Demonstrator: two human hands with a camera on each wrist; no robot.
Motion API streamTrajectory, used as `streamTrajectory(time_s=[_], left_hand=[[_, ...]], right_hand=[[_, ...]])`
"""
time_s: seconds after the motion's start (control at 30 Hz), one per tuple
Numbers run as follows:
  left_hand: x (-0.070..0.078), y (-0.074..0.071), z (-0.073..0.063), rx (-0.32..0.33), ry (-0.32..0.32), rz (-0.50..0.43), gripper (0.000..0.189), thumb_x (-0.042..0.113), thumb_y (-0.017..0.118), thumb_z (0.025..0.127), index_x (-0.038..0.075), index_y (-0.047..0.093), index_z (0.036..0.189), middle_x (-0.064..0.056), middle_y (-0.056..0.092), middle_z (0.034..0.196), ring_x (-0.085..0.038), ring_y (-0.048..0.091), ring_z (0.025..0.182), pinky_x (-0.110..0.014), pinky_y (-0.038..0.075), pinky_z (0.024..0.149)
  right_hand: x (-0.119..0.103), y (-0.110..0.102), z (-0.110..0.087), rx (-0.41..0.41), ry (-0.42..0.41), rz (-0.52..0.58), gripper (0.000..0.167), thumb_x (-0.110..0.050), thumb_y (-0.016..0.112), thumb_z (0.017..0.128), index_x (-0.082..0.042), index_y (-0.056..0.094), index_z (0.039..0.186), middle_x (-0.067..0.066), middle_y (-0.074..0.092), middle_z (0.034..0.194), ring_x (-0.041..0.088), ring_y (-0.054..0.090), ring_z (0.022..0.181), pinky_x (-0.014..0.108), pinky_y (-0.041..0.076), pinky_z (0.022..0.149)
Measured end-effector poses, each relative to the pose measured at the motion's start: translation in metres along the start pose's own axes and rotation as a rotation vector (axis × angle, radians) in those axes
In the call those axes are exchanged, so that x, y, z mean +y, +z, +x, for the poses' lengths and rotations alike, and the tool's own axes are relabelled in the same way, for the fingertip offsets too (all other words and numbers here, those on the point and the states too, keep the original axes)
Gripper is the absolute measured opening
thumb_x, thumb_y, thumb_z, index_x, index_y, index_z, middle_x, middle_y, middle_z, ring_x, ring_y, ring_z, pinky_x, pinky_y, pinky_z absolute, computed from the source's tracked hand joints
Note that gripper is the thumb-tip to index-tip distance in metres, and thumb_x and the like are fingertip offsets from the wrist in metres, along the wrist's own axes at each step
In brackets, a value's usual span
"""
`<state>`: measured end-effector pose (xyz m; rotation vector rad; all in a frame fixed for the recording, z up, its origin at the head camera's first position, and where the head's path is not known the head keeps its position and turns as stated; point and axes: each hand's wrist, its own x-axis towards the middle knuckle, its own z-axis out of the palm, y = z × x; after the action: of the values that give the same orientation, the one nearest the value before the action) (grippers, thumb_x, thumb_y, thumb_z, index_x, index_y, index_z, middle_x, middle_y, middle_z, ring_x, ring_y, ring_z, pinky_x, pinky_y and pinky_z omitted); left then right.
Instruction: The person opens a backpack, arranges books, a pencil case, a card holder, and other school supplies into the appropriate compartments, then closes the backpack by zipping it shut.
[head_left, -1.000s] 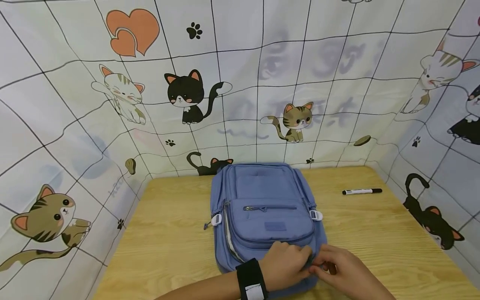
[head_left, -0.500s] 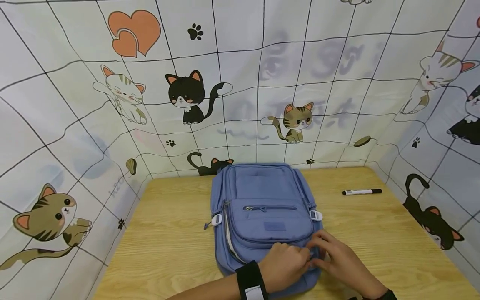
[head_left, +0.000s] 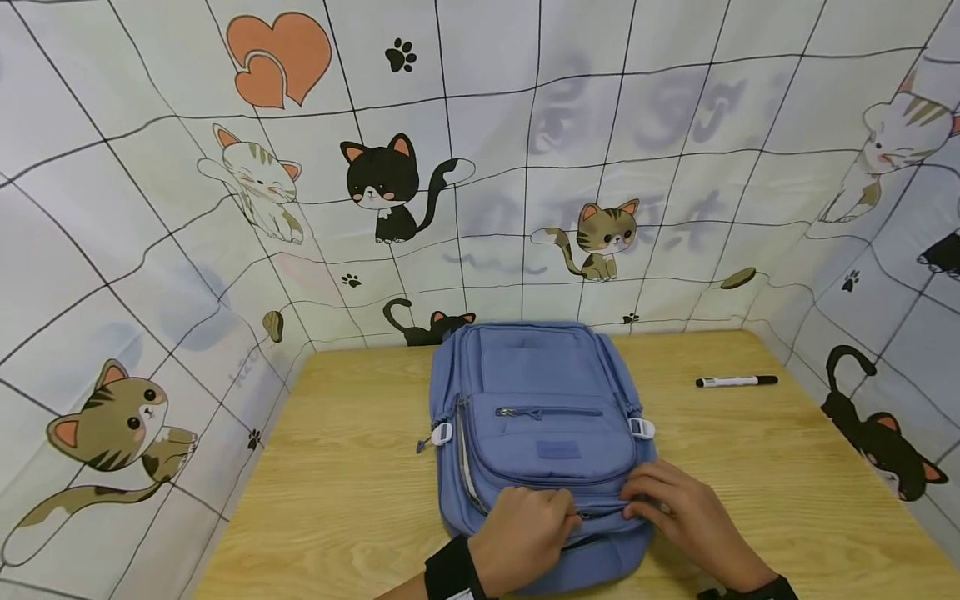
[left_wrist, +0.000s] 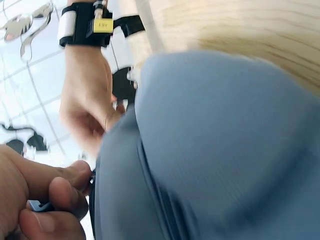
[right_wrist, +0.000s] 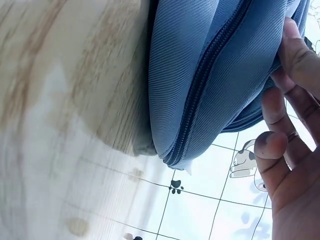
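Observation:
A blue backpack [head_left: 555, 367] lies on its back on the wooden table, its front pockets facing up. My left hand [head_left: 525, 533] is at the lower front pocket, its fingers curled at the zipper line. In the left wrist view the left-hand fingers [left_wrist: 67, 192] pinch a small zipper pull [left_wrist: 42, 205], mostly hidden by them. My right hand [head_left: 682, 512] is at the pocket's right corner. Seen from the right wrist, its thumb presses the blue fabric [right_wrist: 250, 65] with a finger behind, pinching the edge; the other fingers are loosely bent.
A black-and-white marker [head_left: 737, 381] lies on the table [head_left: 352, 467] to the right of the backpack. White cloth walls [head_left: 480, 200] printed with cats and grid lines rise behind and at both sides. The bag's left side zipper [head_left: 467, 458] gapes, showing pale lining.
My left hand has moved left along the lower pocket's zipper, away from the right hand. The right hand has shifted up slightly and stays at the right corner. The head view has shifted a little.

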<state>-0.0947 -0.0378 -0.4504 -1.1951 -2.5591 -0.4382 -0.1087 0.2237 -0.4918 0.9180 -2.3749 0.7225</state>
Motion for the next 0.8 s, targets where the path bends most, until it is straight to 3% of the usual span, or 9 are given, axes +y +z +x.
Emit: streamTrajectory(time_s=[0.07,0.17,0.23,0.4,0.47,0.6,0.8], left_hand=[[-0.008,-0.006,-0.011,0.021,-0.040,-0.006,0.013,0.031,0.055,0.092,0.025,0.057,0.080,0.016,0.055,0.063,0.009,0.039,0.047,-0.007,0.026,0.042],[-0.019,-0.015,-0.027,0.033,-0.126,-0.041,0.013,0.031,0.057,0.091,0.024,0.057,0.080,0.015,0.058,0.065,0.009,0.041,0.048,-0.006,0.027,0.043],[-0.023,-0.018,-0.035,0.041,-0.149,-0.046,0.011,0.030,0.057,0.091,0.024,0.057,0.082,0.015,0.059,0.066,0.009,0.041,0.049,-0.006,0.027,0.043],[-0.024,-0.021,-0.041,0.110,-0.069,0.031,0.011,0.029,0.055,0.092,0.022,0.055,0.084,0.013,0.052,0.062,0.008,0.032,0.046,-0.006,0.020,0.041],[-0.025,-0.022,-0.040,0.139,-0.037,0.076,0.011,0.029,0.057,0.092,0.022,0.054,0.083,0.012,0.048,0.060,0.008,0.028,0.045,-0.007,0.017,0.040],[-0.027,-0.023,-0.039,0.158,-0.008,0.111,0.012,0.029,0.060,0.090,0.022,0.053,0.082,0.013,0.045,0.059,0.007,0.025,0.044,-0.007,0.016,0.040],[-0.042,-0.028,-0.057,0.159,-0.091,-0.003,0.009,0.030,0.058,0.090,0.025,0.057,0.083,0.016,0.053,0.064,0.010,0.040,0.050,-0.004,0.026,0.046]], right_hand=[[0.001,0.000,0.000,-0.004,0.006,0.007,0.042,-0.015,0.082,0.061,-0.035,0.063,0.092,-0.019,0.057,0.098,-0.005,0.051,0.087,0.004,0.037,0.079],[0.001,-0.001,0.001,-0.017,0.018,-0.002,0.039,-0.018,0.082,0.062,-0.036,0.062,0.091,-0.020,0.057,0.098,-0.005,0.052,0.087,0.004,0.036,0.083],[-0.004,-0.004,0.005,-0.027,0.043,-0.025,0.038,-0.021,0.082,0.062,-0.037,0.061,0.088,-0.021,0.056,0.096,-0.005,0.053,0.086,0.005,0.034,0.090],[-0.040,-0.005,0.033,-0.063,0.036,-0.069,0.029,-0.037,0.079,0.067,-0.041,0.060,0.089,-0.025,0.053,0.094,-0.006,0.050,0.083,0.007,0.038,0.080],[-0.055,0.002,0.046,-0.097,-0.014,-0.074,0.027,-0.041,0.076,0.071,-0.039,0.061,0.092,-0.025,0.053,0.095,-0.006,0.047,0.082,0.009,0.039,0.070],[-0.068,0.019,0.057,-0.174,-0.088,-0.094,0.016,-0.039,0.069,0.079,-0.033,0.061,0.092,-0.020,0.053,0.090,-0.003,0.042,0.076,0.014,0.041,0.069],[-0.067,0.026,0.056,-0.167,-0.084,-0.063,0.007,-0.035,0.066,0.083,-0.033,0.060,0.087,-0.020,0.053,0.085,-0.005,0.038,0.073,0.011,0.037,0.069]])
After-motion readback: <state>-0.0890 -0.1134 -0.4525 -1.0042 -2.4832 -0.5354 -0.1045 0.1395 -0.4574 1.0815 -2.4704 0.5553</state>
